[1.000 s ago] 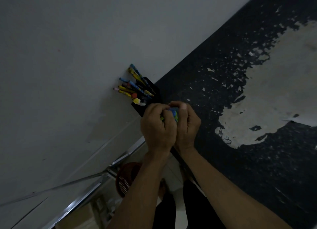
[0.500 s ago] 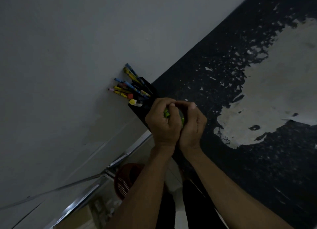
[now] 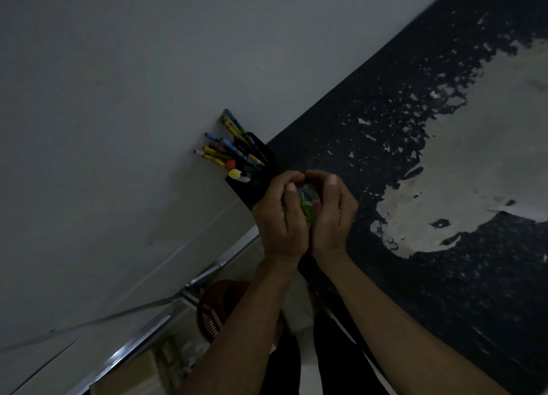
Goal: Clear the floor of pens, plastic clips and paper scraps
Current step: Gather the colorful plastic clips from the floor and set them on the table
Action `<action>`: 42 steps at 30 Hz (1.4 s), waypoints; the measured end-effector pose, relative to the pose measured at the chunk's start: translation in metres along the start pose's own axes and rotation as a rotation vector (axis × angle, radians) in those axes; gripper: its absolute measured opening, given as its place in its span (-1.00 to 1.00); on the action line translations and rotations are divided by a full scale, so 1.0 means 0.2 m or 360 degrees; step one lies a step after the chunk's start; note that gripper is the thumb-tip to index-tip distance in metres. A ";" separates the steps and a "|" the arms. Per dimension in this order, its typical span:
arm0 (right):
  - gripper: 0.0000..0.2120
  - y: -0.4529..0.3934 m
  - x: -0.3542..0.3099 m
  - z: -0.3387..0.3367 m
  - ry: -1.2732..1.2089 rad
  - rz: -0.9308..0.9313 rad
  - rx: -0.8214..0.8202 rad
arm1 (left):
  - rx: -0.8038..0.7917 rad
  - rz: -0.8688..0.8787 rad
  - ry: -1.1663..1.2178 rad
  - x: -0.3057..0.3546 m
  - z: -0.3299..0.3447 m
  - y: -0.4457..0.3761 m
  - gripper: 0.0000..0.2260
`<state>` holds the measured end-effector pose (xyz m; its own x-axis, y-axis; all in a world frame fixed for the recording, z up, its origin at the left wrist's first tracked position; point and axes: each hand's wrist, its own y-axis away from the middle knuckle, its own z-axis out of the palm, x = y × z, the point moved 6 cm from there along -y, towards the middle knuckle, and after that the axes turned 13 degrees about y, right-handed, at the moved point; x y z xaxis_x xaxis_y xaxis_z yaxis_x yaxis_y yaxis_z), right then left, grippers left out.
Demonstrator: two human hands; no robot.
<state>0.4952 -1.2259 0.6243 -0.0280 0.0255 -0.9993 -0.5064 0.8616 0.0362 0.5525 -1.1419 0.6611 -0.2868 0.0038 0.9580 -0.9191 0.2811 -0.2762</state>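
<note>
Green clips (image 3: 307, 206) cupped between both hands' grip.

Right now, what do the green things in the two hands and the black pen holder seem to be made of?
Green clips: probably plastic, bright and slightly glossy; mostly hidden by the left hand and right hand.
Black pen holder: likely matte plastic, thin flat walls; too dim to be sure.

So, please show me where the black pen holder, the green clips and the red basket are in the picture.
black pen holder (image 3: 257, 187): head view, on its dark front wall.
green clips (image 3: 305, 207): head view, on the green bundle between both hands.
red basket (image 3: 214, 311): head view, on its slotted side wall.
</note>
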 end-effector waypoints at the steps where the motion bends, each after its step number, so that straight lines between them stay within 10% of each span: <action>1: -0.63 0.00 -0.01 0.00 0.0023 -0.0024 -0.0009 | 0.0007 -0.0009 0.0007 0.01 -0.01 0.00 -0.70; 20: -0.73 0.47 -0.46 0.21 0.0845 -0.0889 -0.0795 | 0.0594 0.0066 -0.0297 0.36 -0.81 0.33 -0.78; 42: -0.77 2.82 -0.42 0.34 0.0750 -0.1275 -0.2225 | 0.1927 -0.0194 -0.0901 0.98 -2.26 2.59 -0.81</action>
<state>0.2706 -0.7066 0.7282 0.4919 -0.5331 -0.6883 -0.8370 -0.5072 -0.2054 0.1429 -0.5622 0.7405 0.0125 -0.4379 0.8989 -0.5212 -0.7701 -0.3679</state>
